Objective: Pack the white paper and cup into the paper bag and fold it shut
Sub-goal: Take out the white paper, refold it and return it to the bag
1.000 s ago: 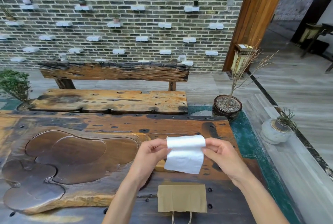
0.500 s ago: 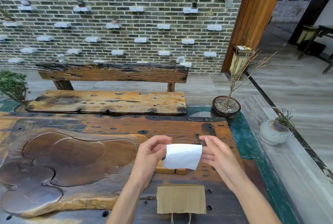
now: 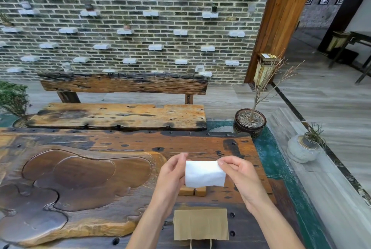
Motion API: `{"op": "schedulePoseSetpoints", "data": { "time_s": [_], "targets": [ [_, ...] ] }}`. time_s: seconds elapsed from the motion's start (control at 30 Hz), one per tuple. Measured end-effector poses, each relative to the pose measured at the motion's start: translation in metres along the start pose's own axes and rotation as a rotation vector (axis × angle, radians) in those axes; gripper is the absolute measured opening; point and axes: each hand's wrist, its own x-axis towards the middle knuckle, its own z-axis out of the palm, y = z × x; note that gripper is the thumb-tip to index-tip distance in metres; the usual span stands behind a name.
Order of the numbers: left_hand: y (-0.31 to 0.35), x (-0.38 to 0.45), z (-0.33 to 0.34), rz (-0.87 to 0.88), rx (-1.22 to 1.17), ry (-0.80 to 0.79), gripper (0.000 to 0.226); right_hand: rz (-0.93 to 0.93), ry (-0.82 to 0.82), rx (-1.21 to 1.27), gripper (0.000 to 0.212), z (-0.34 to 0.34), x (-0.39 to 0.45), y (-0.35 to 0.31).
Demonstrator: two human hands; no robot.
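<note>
Head view: the paper (image 3: 204, 173), a second ago hanging long, is now folded short, left hand (image 3: 172, 176) and right hand (image 3: 240, 178) each with a pinching grip on an end, ready for the flat bag (image 3: 200, 224) on the near surface (image 3: 124, 144).

paper bag (image 3: 200, 224) unobstructed, bare tabletop (image 3: 140, 142) around

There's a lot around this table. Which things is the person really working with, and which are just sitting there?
In use:
white paper, pinched between left hand and right hand
paper bag, flat on the table

Just there:
wooden blocks
bench
potted plants

No cup is visible.
</note>
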Motion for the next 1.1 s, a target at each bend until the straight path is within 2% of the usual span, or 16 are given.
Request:
{"op": "schedulePoseSetpoints", "data": {
  "time_s": [0.1, 0.27, 0.33, 0.43, 0.5, 0.63, 0.7, 0.77, 0.87, 0.93, 1.1],
  "targets": [
    [-0.004, -0.003, 0.005, 0.049, 0.133, -0.019, 0.025, -0.039, 0.018, 0.053, 0.009, 0.003, -0.001, -0.003],
    [-0.004, -0.008, 0.022, 0.075, -0.008, 0.054, 0.015, -0.079, 0.022, 0.166, 0.010, 0.009, -0.005, -0.004],
    [-0.007, -0.007, 0.024, 0.083, 0.001, 0.046, 0.024, -0.107, 0.061, 0.192, 0.010, 0.012, -0.006, -0.002],
    [-0.006, -0.011, 0.026, 0.116, -0.022, 0.016, 0.053, -0.130, 0.100, 0.241, 0.011, 0.015, -0.007, -0.001],
    [-0.005, -0.013, 0.027, 0.166, -0.036, 0.041, 0.051, -0.128, 0.087, 0.287, 0.012, 0.016, -0.008, -0.002],
    [0.000, -0.017, 0.033, 0.221, -0.040, 0.091, 0.043, -0.013, 0.021, 0.417, 0.032, 0.019, -0.009, -0.002],
    [0.006, -0.019, 0.039, 0.261, -0.008, 0.137, 0.043, -0.009, 0.034, 0.395, 0.032, 0.025, -0.011, 0.000],
    [0.009, -0.020, 0.044, 0.312, 0.031, 0.178, 0.047, -0.074, 0.113, 0.317, 0.032, 0.033, -0.012, 0.000],
    [0.002, -0.016, 0.047, 0.377, 0.103, 0.268, 0.043, -0.248, 0.244, 0.111, 0.061, 0.042, -0.010, 0.001],
    [-0.002, -0.014, 0.045, 0.408, 0.152, 0.315, 0.039, -0.326, 0.293, 0.017, 0.072, 0.045, -0.009, 0.002],
    [0.001, -0.015, 0.045, 0.471, 0.177, 0.376, 0.041, -0.394, 0.330, 0.016, 0.057, 0.042, -0.010, 0.000]
  ]
}}
